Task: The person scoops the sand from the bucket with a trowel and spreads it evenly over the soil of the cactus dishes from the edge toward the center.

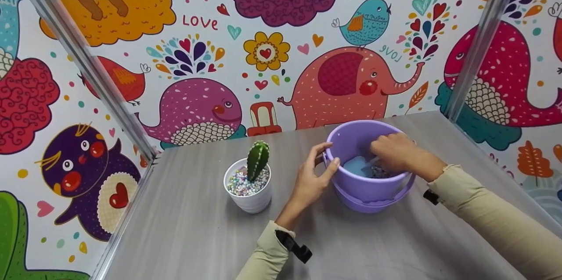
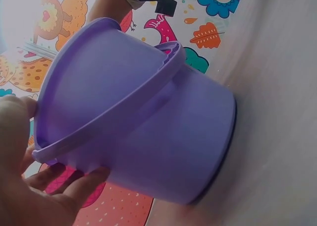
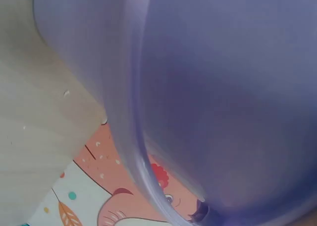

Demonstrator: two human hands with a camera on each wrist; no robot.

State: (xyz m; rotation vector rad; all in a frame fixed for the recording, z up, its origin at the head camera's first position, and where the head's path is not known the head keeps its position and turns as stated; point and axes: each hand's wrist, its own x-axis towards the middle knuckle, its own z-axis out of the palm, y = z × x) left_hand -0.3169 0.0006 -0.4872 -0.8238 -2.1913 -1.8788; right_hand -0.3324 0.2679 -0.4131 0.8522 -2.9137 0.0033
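Note:
A purple bucket stands upright on the table, its handle hanging down over the near side. My left hand holds the bucket's left rim, thumb at the edge and fingers against the outer wall; the left wrist view shows these fingers spread along the side. Inside the bucket, my right hand is curled in a fist around the end of a light blue scoop. Dark grey, grainy material lies beside the scoop at the bottom. In the right wrist view the bucket wall hides the right hand.
Left of the bucket stands a white pot with a green cactus and colourful pebbles. The grey table ends at printed walls behind and on both sides, with metal posts at the corners.

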